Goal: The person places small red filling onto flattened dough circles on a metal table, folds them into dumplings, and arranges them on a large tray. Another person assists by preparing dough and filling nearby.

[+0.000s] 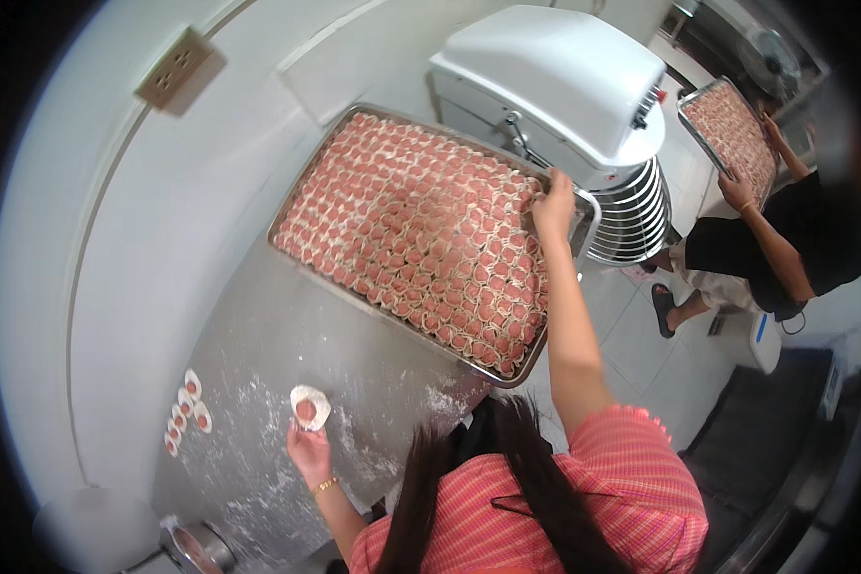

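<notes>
Head view, pale dough disc, uneven rim, pink filling.

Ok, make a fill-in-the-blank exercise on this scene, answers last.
The right hand touches the large tray at its ____ end (picture left or right).
A dough piece is at the ____ (wrist or fingertips) of the left hand.
Powder on the metal table is coloured ____.
The co-worker's top is coloured ____.

Answers: right; fingertips; white; black.
</notes>
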A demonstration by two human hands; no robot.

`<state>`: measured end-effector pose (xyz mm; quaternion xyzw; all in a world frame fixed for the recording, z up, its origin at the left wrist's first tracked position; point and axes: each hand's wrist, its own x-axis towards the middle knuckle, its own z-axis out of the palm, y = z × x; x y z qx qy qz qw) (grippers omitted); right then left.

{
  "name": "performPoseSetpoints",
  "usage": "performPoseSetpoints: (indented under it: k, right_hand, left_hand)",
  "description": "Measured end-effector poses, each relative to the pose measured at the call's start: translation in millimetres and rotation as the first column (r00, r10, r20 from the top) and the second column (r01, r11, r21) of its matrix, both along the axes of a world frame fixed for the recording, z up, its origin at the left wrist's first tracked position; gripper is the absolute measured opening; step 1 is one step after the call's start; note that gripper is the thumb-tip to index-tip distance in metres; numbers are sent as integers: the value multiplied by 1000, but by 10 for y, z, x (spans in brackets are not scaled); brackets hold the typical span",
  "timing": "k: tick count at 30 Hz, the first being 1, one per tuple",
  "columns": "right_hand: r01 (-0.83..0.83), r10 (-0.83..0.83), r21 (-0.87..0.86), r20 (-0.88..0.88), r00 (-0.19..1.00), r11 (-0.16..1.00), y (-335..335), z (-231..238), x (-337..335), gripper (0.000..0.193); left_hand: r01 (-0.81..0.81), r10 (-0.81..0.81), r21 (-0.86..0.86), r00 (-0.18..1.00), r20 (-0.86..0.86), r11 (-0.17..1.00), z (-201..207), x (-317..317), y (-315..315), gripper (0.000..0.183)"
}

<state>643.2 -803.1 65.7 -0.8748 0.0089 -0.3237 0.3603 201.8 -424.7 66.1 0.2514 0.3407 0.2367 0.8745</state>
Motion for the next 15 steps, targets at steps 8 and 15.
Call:
performPoseSetpoints:
  k: [8,15]
  right_hand:
    - [-99,959,957,-279,-53,273,1909,194,-2024,27]
    - [-221,923,908,-378,-66,356,2255,-501,-2609,21]
  left_hand:
    - [94,-88,-34,983,163,995,79,585,-501,35]
    - [261,-110,360,915,-389,896,-227,406,-635,32]
